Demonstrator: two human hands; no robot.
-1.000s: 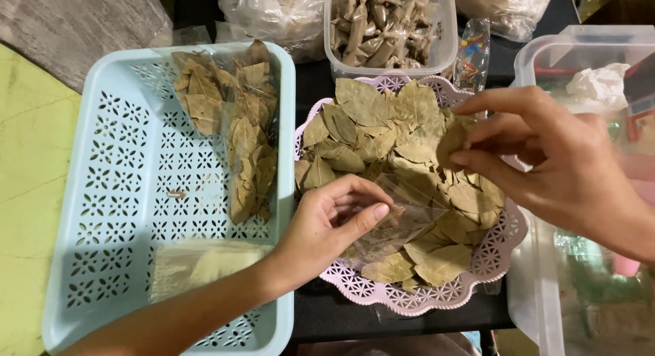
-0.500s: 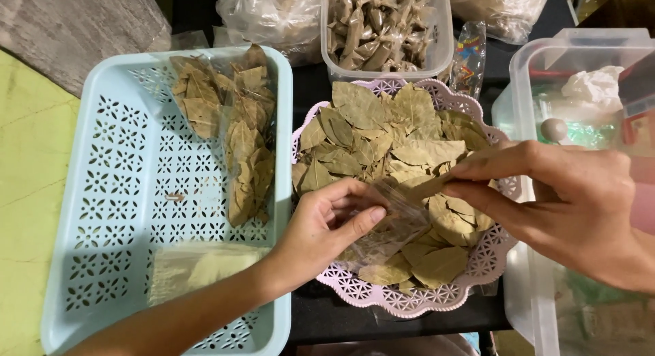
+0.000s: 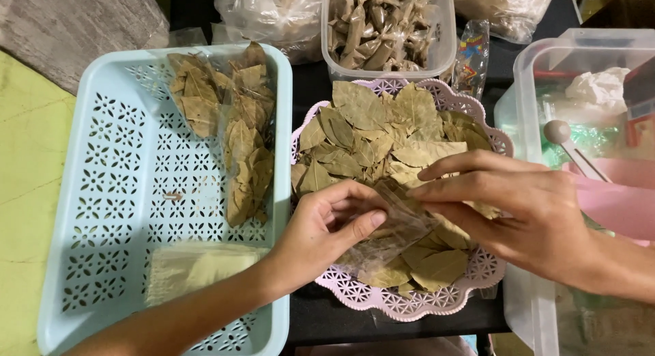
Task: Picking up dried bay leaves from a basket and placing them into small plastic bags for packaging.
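Biggest item: light-blue perforated tray (image 3: 116, 192) on the left, w/ filled clear packets of dried leaves (image 3: 232, 131) along its far right side and a flat stack of empty clear bags (image 3: 198, 267) near its front. Right edge of frame: clear plastic bin (image 3: 539, 76), cut off by the frame, contents hard to read thru the wall; a pink container (image 3: 614, 192) w/ a round-headed scoop (image 3: 559, 132) shows inside. Centre: lilac scalloped basket (image 3: 409, 305) heaped w/ loose dried bay leaves (image 3: 368, 124), sitting on a dark counter (image 3: 382, 322). Behind it, a clear tub of wrapped brown pieces (image 3: 382, 21), top cut off. Left hand (image 3: 321, 230) is over the basket's front-left, thumb and fingers pinched on the mouth of a small clear bag (image 3: 392, 230). The bag's long axis runs diagonal, mouth up toward far right, closed end down toward near left; it lies just over the leaf pile. Right hand (image 3: 518, 212) comes in from the right, fingers together at the bag mouth, pressing a leaf in; the leaf itself is mostly hidden by fingers and plastic, so its shape is unclear. Bag's lower end blurs into the leaves under it.
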